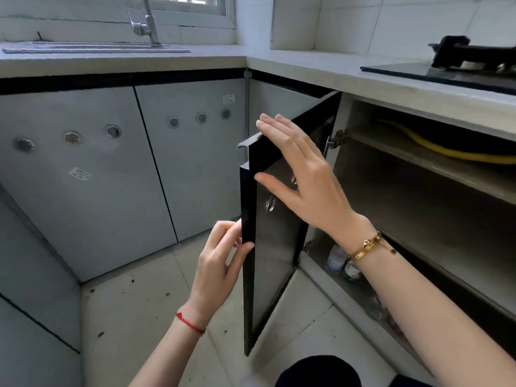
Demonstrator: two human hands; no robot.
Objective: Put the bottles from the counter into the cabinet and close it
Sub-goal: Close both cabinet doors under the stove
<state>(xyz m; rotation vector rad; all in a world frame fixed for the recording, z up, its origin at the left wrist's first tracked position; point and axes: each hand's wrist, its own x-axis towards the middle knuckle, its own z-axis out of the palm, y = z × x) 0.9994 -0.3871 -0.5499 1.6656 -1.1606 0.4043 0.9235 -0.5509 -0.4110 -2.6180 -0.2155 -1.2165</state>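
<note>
The cabinet door (272,263) stands swung out, dark-framed with a grey inner panel. My left hand (220,263) pinches the door's free vertical edge between thumb and fingers. My right hand (301,174) lies flat with spread fingers over the door's top corner and inner face. Inside the cabinet (418,213), two bottles (336,258) with pale labels stand on the floor near the hinge side, partly hidden behind my right wrist. Another bottle further right is mostly covered by my right forearm.
A yellow hose (435,152) lies on the cabinet's upper shelf. A black stove (460,65) sits on the counter (307,65) above. A sink with a faucet (148,20) is at the back left. Grey closed doors (181,163) line the left. My knee (321,372) is below.
</note>
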